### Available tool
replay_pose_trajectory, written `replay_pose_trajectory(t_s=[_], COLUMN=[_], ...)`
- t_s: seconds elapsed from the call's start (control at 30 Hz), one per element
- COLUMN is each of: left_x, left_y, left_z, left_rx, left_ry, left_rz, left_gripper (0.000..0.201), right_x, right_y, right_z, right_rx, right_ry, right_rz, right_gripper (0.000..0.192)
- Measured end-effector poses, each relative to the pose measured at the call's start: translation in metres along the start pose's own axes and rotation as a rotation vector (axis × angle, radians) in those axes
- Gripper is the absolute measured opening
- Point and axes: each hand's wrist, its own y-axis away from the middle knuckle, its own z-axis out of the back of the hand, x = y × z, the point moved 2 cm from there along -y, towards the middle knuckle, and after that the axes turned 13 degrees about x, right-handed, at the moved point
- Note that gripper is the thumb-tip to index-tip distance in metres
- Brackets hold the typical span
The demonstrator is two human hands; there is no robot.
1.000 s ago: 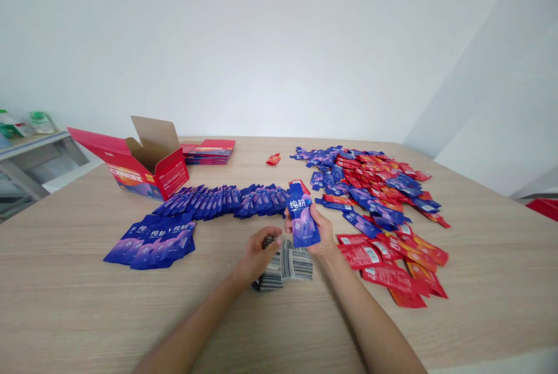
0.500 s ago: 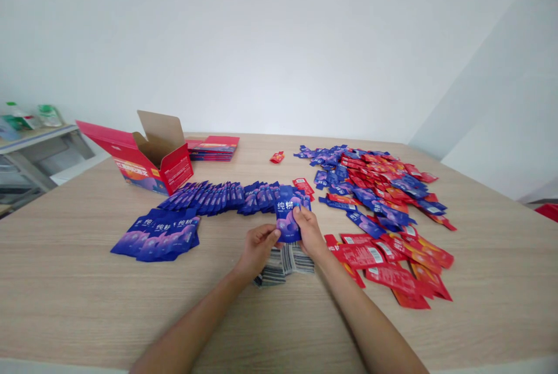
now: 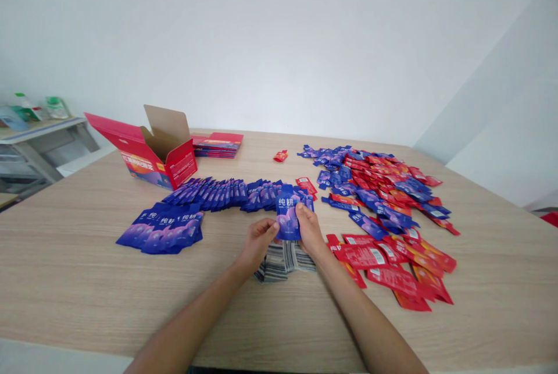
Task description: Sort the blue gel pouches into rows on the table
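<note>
Blue pouch [image 3: 288,220] now pinched between both hands: left hand [image 3: 258,242] has come up off the striped stack [image 3: 284,260] below to join my right hand [image 3: 310,228]. Sorted blue row [image 3: 226,193] lies beyond my left hand.

Both hands cover part of the striped packets [image 3: 283,260] beneath them, small print on the blue sachet [image 3: 286,220] is unreadable, and the shelf [image 3: 26,129] is cut off at left.

Bare table [image 3: 87,281] lies open nearside; blue sachet row [image 3: 226,193] and red sachets [image 3: 392,263] block beyond.
</note>
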Motion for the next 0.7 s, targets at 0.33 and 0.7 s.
replay_pose_trajectory(t_s=[0.33, 0.7], left_x=[-0.010, -0.007], left_y=[-0.004, -0.005], left_z=[0.005, 0.005], left_rx=[-0.032, -0.072], left_ry=[0.184, 0.224], left_rz=[-0.013, -0.011], left_gripper=[0.049, 0.055], right_x=[-0.004, 0.002], right_y=[0.004, 0.005], right_z=[-0.008, -0.012], right_rx=[0.134, 0.120], right_ry=[0.025, 0.019], right_rz=[-0.025, -0.061], right_gripper=[0.053, 0.055])
